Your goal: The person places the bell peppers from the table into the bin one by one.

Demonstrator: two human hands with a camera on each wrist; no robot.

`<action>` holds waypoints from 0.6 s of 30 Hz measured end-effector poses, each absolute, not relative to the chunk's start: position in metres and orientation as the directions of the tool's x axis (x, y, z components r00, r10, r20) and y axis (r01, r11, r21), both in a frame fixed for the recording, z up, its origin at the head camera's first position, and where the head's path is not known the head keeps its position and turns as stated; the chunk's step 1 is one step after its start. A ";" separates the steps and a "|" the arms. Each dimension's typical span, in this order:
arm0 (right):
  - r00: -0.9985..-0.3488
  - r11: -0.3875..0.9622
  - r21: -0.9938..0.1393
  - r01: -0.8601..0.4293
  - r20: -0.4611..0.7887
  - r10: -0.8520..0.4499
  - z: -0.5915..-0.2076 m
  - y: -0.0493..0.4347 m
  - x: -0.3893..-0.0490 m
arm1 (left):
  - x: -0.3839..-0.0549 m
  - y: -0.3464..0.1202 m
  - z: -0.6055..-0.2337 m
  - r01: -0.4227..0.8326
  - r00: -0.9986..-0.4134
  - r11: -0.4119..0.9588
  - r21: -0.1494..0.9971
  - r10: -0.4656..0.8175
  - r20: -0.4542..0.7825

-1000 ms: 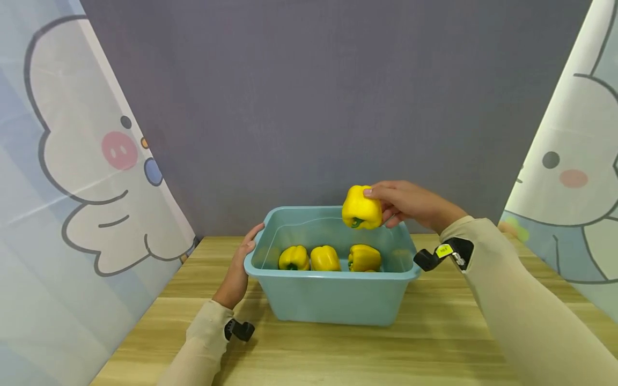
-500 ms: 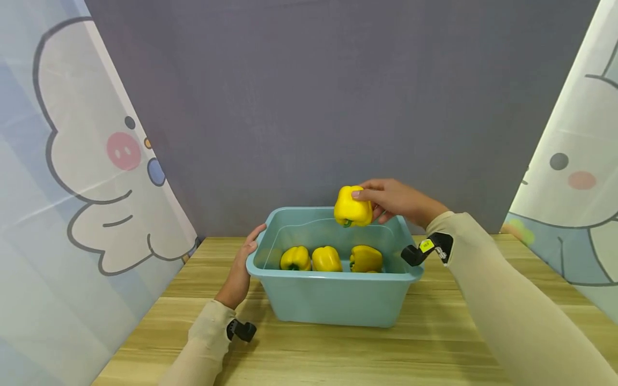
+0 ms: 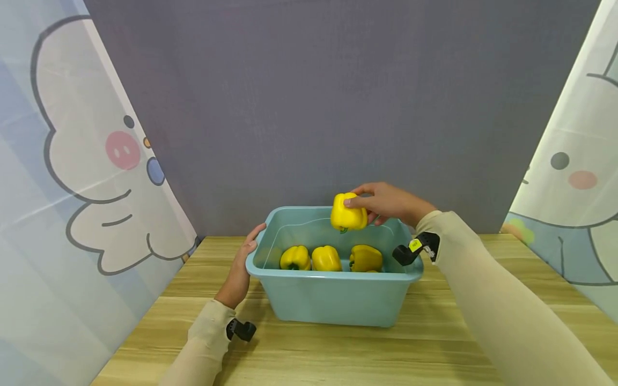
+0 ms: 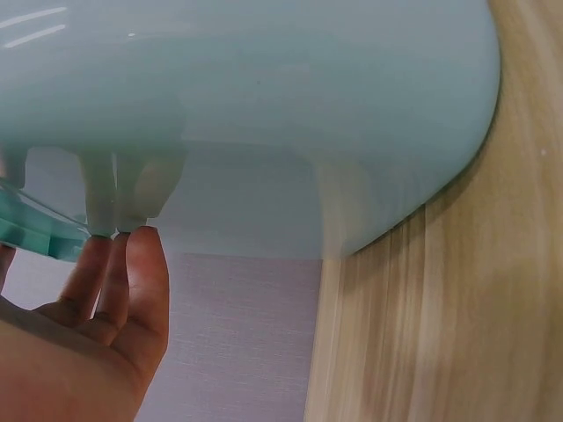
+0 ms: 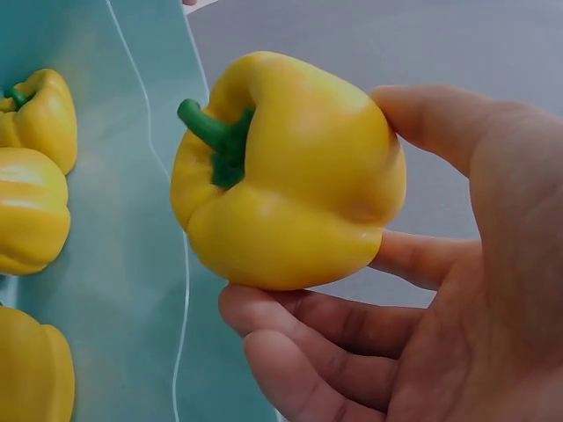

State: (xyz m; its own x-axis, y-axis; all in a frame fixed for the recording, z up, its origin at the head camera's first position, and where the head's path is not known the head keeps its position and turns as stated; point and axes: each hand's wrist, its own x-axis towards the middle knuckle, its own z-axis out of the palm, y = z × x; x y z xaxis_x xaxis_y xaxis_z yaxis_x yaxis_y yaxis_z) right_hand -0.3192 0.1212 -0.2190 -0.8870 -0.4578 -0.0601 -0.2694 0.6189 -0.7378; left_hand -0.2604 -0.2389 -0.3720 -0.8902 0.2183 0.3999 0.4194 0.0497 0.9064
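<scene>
A yellow bell pepper (image 3: pixel 346 216) with a short green stem hangs stem-down over the back right part of a light blue plastic bin (image 3: pixel 333 297). My right hand (image 3: pixel 392 202) pinches it between thumb and fingers; the right wrist view shows the held pepper (image 5: pixel 308 185) from its stem side. Several more yellow bell peppers (image 3: pixel 326 259) lie along the bin's bottom, one mostly hidden behind the front rim. At the bin's left end my left hand (image 3: pixel 240 269) grips the rim. In the left wrist view, fingertips (image 4: pixel 148 251) press the outer wall under the rim.
The bin stands on a wood-grain table (image 3: pixel 434 343). Behind it rises a grey backdrop (image 3: pixel 309 107). Cartoon-printed curtains flank the table, one on the left (image 3: pixel 63 214) and one on the right (image 3: pixel 574 225).
My right hand has carried the bell pepper leftward over the bin, and lowered it slightly in the last half second. My left hand stays at the rim.
</scene>
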 end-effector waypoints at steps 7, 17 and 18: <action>-0.882 0.642 -0.724 -0.254 -0.098 -0.460 -0.226 0.116 -0.321 | -0.261 -0.239 -0.372 0.419 -0.890 0.053 0.906 0.220 0.399; -0.873 0.673 -0.697 -0.248 -0.141 -0.468 -0.229 0.110 -0.320 | -0.262 -0.240 -0.373 0.420 -0.891 0.065 0.905 0.216 0.398; -0.873 0.665 -0.704 -0.249 -0.135 -0.469 -0.229 0.110 -0.320 | -0.262 -0.240 -0.374 0.419 -0.892 0.063 0.906 0.216 0.398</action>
